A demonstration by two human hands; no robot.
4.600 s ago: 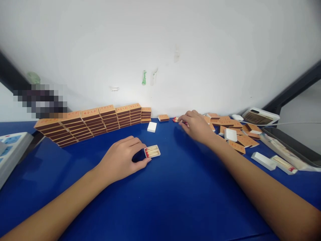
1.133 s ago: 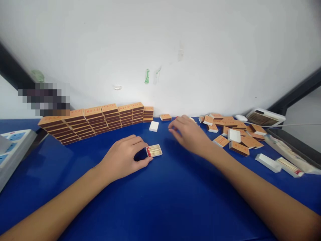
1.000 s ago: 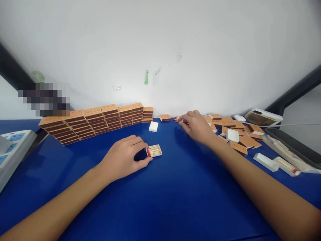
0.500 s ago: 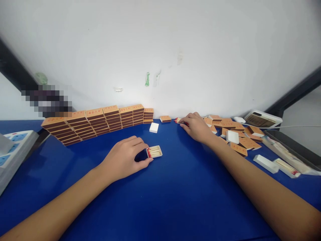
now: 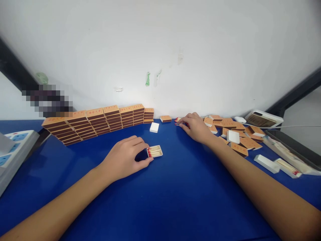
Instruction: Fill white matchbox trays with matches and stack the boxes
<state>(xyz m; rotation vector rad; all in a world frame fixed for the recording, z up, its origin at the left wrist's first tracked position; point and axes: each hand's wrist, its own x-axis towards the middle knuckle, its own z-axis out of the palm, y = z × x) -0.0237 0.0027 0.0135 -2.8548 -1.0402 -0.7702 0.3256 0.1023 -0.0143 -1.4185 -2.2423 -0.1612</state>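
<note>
My left hand point(image 5: 124, 160) rests on the blue table point(image 5: 160, 201), thumb and fingers closed on the left end of a white open tray of red-tipped matches point(image 5: 154, 151). My right hand point(image 5: 197, 126) reaches to the far edge by the wall and pinches loose red-tipped matches point(image 5: 178, 121) lying there. A closed white tray point(image 5: 154, 127) and one orange matchbox point(image 5: 165, 118) sit between the two hands.
Neat stacks of orange matchboxes point(image 5: 92, 122) line the wall at left. A loose heap of orange matchbox sleeves and white trays point(image 5: 234, 132) lies at right, with two more trays point(image 5: 277, 164) nearer. A power strip point(image 5: 11, 147) sits far left, a phone point(image 5: 263, 117) far right.
My right hand swung briefly toward the middle, then returned to the loose matches by the wall and closed on them. The left hand has stayed on the tray.
</note>
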